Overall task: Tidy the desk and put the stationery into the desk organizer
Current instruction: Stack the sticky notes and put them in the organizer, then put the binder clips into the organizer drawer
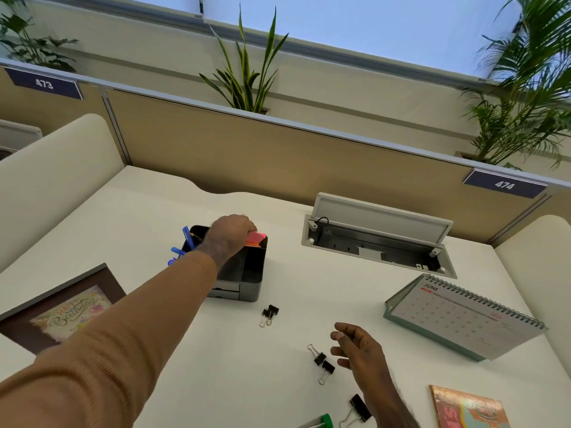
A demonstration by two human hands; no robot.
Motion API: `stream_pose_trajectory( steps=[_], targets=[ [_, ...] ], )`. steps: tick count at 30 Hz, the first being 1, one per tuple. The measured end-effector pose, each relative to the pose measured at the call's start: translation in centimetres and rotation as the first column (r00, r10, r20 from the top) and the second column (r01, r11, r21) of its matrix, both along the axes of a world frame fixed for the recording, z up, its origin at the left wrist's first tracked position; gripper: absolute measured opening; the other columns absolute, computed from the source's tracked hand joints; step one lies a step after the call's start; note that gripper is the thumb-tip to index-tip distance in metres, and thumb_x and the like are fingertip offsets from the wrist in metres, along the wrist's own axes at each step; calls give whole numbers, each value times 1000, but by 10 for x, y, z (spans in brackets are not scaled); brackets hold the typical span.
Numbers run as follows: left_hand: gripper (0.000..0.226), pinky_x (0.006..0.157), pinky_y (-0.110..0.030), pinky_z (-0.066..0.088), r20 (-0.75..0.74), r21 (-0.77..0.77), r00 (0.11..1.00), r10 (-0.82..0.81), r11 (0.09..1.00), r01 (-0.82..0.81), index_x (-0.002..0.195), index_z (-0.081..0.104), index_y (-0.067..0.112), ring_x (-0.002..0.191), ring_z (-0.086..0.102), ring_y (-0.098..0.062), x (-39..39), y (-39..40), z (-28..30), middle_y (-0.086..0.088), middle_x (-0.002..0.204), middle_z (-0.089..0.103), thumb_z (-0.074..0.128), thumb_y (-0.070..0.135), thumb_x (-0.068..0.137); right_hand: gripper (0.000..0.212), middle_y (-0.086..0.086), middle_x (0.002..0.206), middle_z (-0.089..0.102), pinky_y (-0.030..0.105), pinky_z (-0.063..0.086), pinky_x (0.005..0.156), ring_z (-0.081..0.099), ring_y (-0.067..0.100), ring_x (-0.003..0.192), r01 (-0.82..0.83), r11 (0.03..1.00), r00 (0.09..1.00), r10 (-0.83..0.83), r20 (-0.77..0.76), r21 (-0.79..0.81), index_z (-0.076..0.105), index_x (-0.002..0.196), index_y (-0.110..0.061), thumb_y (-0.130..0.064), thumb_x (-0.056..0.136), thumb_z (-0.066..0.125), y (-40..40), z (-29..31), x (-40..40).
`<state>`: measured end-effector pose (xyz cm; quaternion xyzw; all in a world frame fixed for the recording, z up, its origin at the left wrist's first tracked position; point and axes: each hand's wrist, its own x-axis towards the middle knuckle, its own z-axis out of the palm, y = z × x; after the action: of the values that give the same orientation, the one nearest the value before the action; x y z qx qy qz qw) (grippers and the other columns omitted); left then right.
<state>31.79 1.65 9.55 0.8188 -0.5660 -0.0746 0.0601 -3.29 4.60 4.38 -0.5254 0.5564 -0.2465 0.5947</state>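
A dark grey desk organizer (pixel 250 273) stands mid-desk with a blue pen (pixel 187 236) and blue-handled scissors (pixel 176 256) in its left side. My left hand (pixel 230 234) reaches over it, shut on a pink pad of sticky notes (pixel 255 238) at the organizer's back right compartment. My right hand (pixel 360 350) hovers open low over the desk, fingers apart, just right of two black binder clips (pixel 323 362). Another pair of black binder clips (pixel 269 314) lies in front of the organizer. One more binder clip (pixel 360 407) sits near my right wrist.
A framed birthday card (pixel 61 307) lies at the left. A desk calendar (pixel 463 316) stands at the right, behind it an open cable hatch (pixel 377 242). A colourful notebook (pixel 469 409) and a green object (pixel 326 421) lie at the bottom edge. Partition walls enclose the white desk (pixel 216 366).
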Motion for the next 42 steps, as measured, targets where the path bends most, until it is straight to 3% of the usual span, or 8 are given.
stream_pose_trajectory(
  steps=[8, 14, 23, 26, 30, 35, 40, 42],
  targets=[
    [29, 89, -34, 43, 39, 124, 999, -4, 992, -1, 118, 65, 22, 100, 60, -23, 1, -3, -14, -3, 110, 67, 53, 17, 92, 14, 3, 96, 73, 35, 55, 72, 71, 21, 80, 24, 1000, 999, -25, -37, -13, 69, 101, -21, -15, 90, 61, 2, -2, -13],
    [43, 98, -36, 39, 96, 185, 995, -33, 983, 15, 135, 51, 26, 113, 55, -25, -2, 1, -16, -5, 126, 60, 43, 13, 95, 14, 1, 97, 73, 36, 54, 74, 70, 22, 84, 54, 998, 993, -58, -103, -41, 68, 101, -22, -15, 91, 61, 2, -6, -32],
    [36, 95, -42, 47, -58, -303, 994, -95, 950, 73, 125, 62, 15, 107, 58, -26, -15, 35, -10, -8, 119, 67, 42, 11, 95, 22, -5, 104, 69, 24, 48, 74, 66, 14, 88, -56, 976, 930, -25, -367, -209, 65, 95, -33, -12, 90, 60, 9, -24, -73],
    [34, 95, -41, 48, -56, -420, 987, -152, 900, 115, 122, 64, 13, 107, 59, -25, -35, 58, -11, -8, 117, 67, 45, 9, 94, 29, -16, 113, 60, 22, 45, 85, 57, 7, 99, -339, 903, 830, 155, -536, -264, 61, 106, -38, -18, 87, 66, 21, -30, -85],
    [33, 93, -36, 48, -95, -490, 979, -178, 865, 110, 118, 66, 15, 106, 57, -19, -66, 91, -25, -3, 115, 67, 47, 7, 92, 47, -25, 125, 43, 24, 34, 94, 39, 6, 116, -789, 583, 498, 424, -757, -192, 53, 125, -47, -44, 80, 68, 48, -34, -73],
    [35, 91, -19, 38, -254, -512, 948, -193, 858, 37, 111, 70, 16, 101, 57, -12, -123, 137, -45, 2, 109, 70, 48, 7, 86, 51, -15, 115, 57, 33, 43, 78, 55, 15, 102, -897, 402, 352, 395, -849, -185, 62, 113, -45, -46, 63, 73, 67, -55, -57],
    [36, 95, -13, 36, -419, -379, 901, -111, 923, -63, 112, 69, 23, 104, 55, -2, -161, 175, -66, 11, 111, 68, 47, 14, 85, 25, -17, 95, 59, 27, 41, 69, 57, 14, 87, -873, 406, 424, 363, -830, -269, 66, 95, -39, -38, 70, 65, 70, -66, -53],
    [34, 95, -15, 41, -548, -288, 836, -28, 945, -157, 113, 68, 26, 103, 57, 1, -171, 185, -70, 15, 111, 67, 49, 14, 88, 21, -20, 100, 58, 20, 37, 77, 51, 9, 95, -798, 526, 548, 428, -719, -294, 63, 102, -38, -35, 81, 62, 71, -60, -49]
  ],
)
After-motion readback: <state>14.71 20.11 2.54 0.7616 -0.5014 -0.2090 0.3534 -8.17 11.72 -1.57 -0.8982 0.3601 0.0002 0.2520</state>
